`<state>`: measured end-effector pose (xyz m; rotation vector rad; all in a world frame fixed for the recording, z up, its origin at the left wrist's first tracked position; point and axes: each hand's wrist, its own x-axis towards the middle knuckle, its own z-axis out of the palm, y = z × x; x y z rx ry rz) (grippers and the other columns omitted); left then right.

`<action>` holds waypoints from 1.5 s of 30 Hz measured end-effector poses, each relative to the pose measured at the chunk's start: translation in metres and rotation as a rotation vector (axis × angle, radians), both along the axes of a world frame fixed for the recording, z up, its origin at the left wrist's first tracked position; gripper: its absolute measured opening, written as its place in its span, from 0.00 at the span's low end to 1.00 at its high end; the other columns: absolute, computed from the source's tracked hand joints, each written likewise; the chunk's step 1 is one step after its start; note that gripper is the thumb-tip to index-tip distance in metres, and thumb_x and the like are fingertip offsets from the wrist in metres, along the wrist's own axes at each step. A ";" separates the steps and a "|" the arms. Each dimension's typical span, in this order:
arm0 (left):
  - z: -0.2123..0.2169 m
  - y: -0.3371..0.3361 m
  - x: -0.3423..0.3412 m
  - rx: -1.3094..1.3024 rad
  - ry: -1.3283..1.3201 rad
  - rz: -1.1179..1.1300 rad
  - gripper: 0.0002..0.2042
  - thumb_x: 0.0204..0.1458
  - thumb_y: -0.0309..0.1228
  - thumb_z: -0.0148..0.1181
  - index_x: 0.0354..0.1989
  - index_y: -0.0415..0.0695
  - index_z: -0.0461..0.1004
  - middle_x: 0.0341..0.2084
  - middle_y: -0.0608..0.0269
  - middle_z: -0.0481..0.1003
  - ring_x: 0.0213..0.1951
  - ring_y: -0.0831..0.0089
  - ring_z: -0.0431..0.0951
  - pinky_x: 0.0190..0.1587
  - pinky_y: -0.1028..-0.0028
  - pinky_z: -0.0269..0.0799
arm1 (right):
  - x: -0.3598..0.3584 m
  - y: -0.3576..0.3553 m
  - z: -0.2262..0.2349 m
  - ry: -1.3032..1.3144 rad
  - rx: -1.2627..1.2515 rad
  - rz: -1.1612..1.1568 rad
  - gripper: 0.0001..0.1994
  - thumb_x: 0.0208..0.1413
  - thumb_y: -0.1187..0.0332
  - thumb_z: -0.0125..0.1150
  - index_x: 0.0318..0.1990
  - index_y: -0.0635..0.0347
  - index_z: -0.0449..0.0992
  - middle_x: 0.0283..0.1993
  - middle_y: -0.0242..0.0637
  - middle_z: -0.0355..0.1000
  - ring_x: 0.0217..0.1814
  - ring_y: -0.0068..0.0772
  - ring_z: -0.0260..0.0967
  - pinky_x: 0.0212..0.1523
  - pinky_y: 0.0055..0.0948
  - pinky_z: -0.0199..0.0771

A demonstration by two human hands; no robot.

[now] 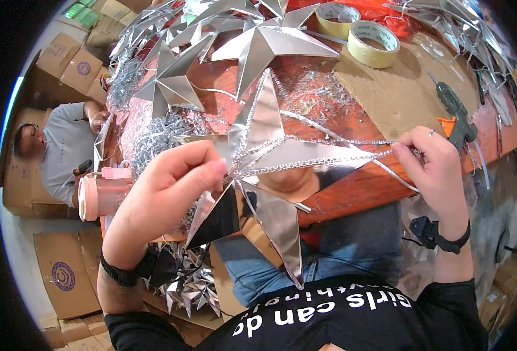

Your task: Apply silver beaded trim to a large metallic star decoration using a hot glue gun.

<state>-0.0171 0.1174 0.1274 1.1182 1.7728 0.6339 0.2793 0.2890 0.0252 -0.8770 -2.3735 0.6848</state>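
The silver foil star sits above my lap, just in front of the near edge of the red table, its folded points mirror-bright and creased into sharp ridges, one long point hanging down toward my jeans. A thin beaded silver trim runs along its ridges and out past the right-hand point. My left hand grips the star near its centre, thumb and fingers closed on the foil, wrist bent inward, a dark band on the wrist. My right hand is held well apart from it, out to the right, fingers pinched shut on the free end of the trim, pulling it level with the star's point; a black watch sits on that wrist. Farther out on the table lie more silver stars, two rolls of tape, a sheet of brown cardboard and a dark green glue gun. At the left edge a pink tumbler stands, and beyond it another person in a grey shirt sits among cardboard boxes.
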 end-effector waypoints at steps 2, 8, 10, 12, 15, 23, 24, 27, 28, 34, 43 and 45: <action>0.000 -0.005 -0.003 0.023 -0.108 0.007 0.09 0.62 0.32 0.54 0.34 0.39 0.71 0.29 0.73 0.70 0.34 0.88 0.66 0.35 0.83 0.63 | -0.003 0.001 0.002 0.014 0.067 0.004 0.04 0.57 0.73 0.57 0.34 0.65 0.75 0.30 0.43 0.70 0.32 0.35 0.69 0.34 0.32 0.66; 0.010 -0.028 -0.012 0.138 -0.243 0.084 0.13 0.55 0.30 0.63 0.47 0.41 0.70 0.36 0.72 0.70 0.33 0.89 0.67 0.35 0.86 0.64 | -0.010 -0.012 0.033 0.149 0.222 -0.101 0.09 0.60 0.74 0.52 0.45 0.63 0.77 0.47 0.44 0.74 0.50 0.44 0.71 0.54 0.35 0.66; 0.009 -0.035 -0.010 0.201 -0.009 0.086 0.16 0.52 0.29 0.66 0.47 0.42 0.71 0.37 0.71 0.69 0.30 0.89 0.66 0.33 0.86 0.63 | -0.014 -0.024 0.047 0.178 0.200 -0.028 0.08 0.57 0.75 0.56 0.43 0.63 0.78 0.44 0.44 0.74 0.48 0.43 0.71 0.51 0.34 0.67; 0.003 -0.040 -0.005 0.244 0.232 0.069 0.19 0.46 0.28 0.69 0.47 0.43 0.71 0.37 0.70 0.68 0.26 0.88 0.63 0.30 0.85 0.63 | -0.021 -0.036 0.059 0.163 0.192 0.057 0.08 0.53 0.75 0.60 0.41 0.62 0.78 0.41 0.43 0.74 0.45 0.42 0.71 0.48 0.33 0.68; -0.015 -0.046 0.003 0.320 0.317 -0.002 0.16 0.48 0.28 0.67 0.46 0.41 0.71 0.35 0.65 0.70 0.26 0.82 0.65 0.30 0.81 0.64 | -0.034 -0.052 0.070 0.092 0.222 0.218 0.07 0.47 0.75 0.65 0.36 0.62 0.78 0.35 0.40 0.72 0.40 0.40 0.71 0.41 0.33 0.69; -0.049 -0.056 0.016 0.450 0.048 0.150 0.06 0.52 0.25 0.64 0.33 0.41 0.71 0.31 0.68 0.71 0.26 0.86 0.67 0.28 0.82 0.64 | -0.054 -0.077 0.067 -0.031 0.094 0.302 0.10 0.51 0.77 0.61 0.42 0.64 0.79 0.31 0.46 0.75 0.34 0.44 0.74 0.35 0.34 0.71; -0.053 -0.055 0.020 0.463 -0.084 0.174 0.06 0.55 0.26 0.62 0.34 0.41 0.70 0.32 0.70 0.72 0.26 0.88 0.67 0.28 0.83 0.64 | -0.054 -0.076 0.066 -0.018 0.094 0.286 0.11 0.51 0.77 0.60 0.43 0.64 0.79 0.31 0.46 0.75 0.34 0.44 0.74 0.35 0.34 0.71; -0.056 -0.055 0.025 0.458 -0.350 0.223 0.06 0.58 0.27 0.60 0.36 0.41 0.69 0.35 0.69 0.73 0.27 0.89 0.68 0.29 0.85 0.65 | -0.053 -0.065 0.067 -0.050 0.077 0.275 0.13 0.53 0.76 0.57 0.47 0.63 0.78 0.32 0.46 0.75 0.34 0.45 0.72 0.37 0.34 0.70; -0.054 -0.056 0.025 0.432 -0.425 0.240 0.06 0.59 0.28 0.58 0.38 0.41 0.68 0.33 0.70 0.72 0.27 0.90 0.69 0.29 0.86 0.64 | -0.053 -0.060 0.067 -0.071 0.072 0.274 0.13 0.54 0.75 0.57 0.47 0.64 0.78 0.32 0.46 0.74 0.34 0.44 0.71 0.37 0.34 0.69; -0.021 -0.036 0.009 0.534 0.078 0.160 0.07 0.59 0.30 0.58 0.35 0.39 0.70 0.21 0.74 0.67 0.24 0.88 0.63 0.25 0.83 0.58 | -0.052 -0.049 0.089 -0.036 0.109 0.301 0.11 0.54 0.74 0.57 0.44 0.63 0.79 0.30 0.45 0.73 0.31 0.42 0.69 0.35 0.34 0.67; 0.025 -0.013 0.023 0.664 0.140 0.062 0.06 0.62 0.31 0.55 0.40 0.42 0.69 0.24 0.76 0.66 0.26 0.92 0.61 0.27 0.87 0.55 | -0.084 -0.057 0.111 0.133 0.275 0.446 0.18 0.53 0.72 0.59 0.53 0.63 0.73 0.39 0.42 0.74 0.43 0.42 0.72 0.46 0.34 0.69; 0.037 -0.013 0.024 0.717 0.167 -0.028 0.05 0.61 0.30 0.56 0.40 0.42 0.69 0.24 0.76 0.66 0.27 0.91 0.63 0.29 0.88 0.58 | -0.098 -0.056 0.116 0.265 0.204 0.531 0.22 0.54 0.72 0.60 0.58 0.63 0.69 0.42 0.41 0.74 0.47 0.40 0.71 0.49 0.36 0.69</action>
